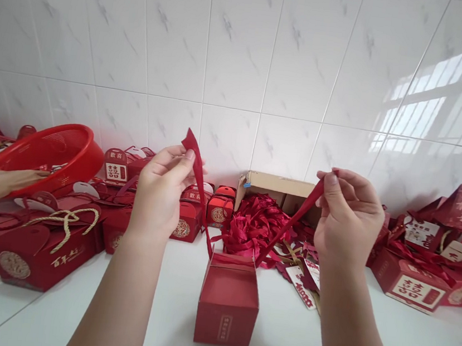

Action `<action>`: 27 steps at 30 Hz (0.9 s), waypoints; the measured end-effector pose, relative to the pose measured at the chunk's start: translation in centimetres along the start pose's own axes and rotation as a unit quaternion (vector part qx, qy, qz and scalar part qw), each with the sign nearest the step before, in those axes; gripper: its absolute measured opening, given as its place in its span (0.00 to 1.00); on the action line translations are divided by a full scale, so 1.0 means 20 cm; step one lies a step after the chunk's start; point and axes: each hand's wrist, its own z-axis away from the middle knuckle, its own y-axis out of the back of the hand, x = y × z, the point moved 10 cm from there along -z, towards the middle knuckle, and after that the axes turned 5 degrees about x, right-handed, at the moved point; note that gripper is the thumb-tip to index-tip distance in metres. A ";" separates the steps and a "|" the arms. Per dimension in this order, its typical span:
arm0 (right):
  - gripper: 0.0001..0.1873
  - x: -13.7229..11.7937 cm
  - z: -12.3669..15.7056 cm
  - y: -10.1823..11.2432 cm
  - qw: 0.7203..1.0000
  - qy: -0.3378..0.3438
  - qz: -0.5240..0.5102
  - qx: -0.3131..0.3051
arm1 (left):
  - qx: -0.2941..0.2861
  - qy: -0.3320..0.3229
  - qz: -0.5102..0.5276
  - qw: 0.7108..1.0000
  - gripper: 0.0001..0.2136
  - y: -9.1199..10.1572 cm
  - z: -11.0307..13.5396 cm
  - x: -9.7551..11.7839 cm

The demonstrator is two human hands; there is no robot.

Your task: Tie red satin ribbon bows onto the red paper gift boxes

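A small dark red gift box [227, 313] stands on the white table right in front of me, with small gold lettering on its near side. A red ribbon [200, 183] runs up from both sides of the box's top in a V. My left hand [169, 179] pinches one end of it between thumb and fingers, a short tail sticking out above. On the other side, my right hand [342, 209] pinches the other end. Both hands are raised above the box, and the ribbon looks fairly taut. Behind the box lies a heap of loose red ribbons [256, 221].
A cardboard box [282, 186] lies behind the ribbon heap, against the tiled wall. Printed tags [301, 285] are to its right. Decorated red boxes [53, 246] crowd the left, more boxes [420, 280] the right. Another person's hand [23, 181] is at a red plastic basket [63, 147].
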 end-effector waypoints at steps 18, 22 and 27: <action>0.04 0.04 0.04 -0.13 0.990 -0.006 0.029 -0.138 | -0.044 0.020 -0.081 0.996 0.04 -0.06 0.02 -0.06; 0.04 0.05 0.04 -0.13 0.991 -0.027 0.034 -0.130 | -0.067 0.029 -0.060 0.996 0.03 -0.08 0.03 -0.06; 0.11 0.08 0.03 -0.14 0.988 -0.061 -0.005 -0.139 | -0.093 0.040 -0.044 0.994 0.04 -0.11 0.05 -0.06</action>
